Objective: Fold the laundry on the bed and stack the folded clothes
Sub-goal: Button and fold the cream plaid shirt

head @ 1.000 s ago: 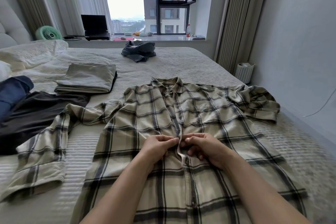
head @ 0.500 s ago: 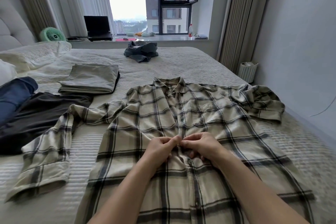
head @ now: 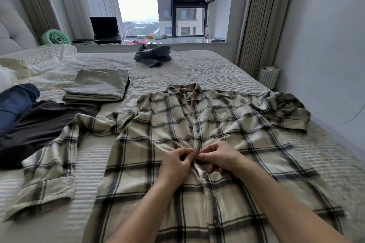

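Two hands working the front of a plaid shirt spread flat on a bed

The left hand and right hand both pinch the shirt's button placket at mid-chest; folded beige clothes lie left, beyond the sleeve.

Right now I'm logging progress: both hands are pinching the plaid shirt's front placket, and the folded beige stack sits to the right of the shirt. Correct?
Not quite. The head view shows the beige stack to the left of the shirt, not the right. The left hand and right hand do pinch its placket.
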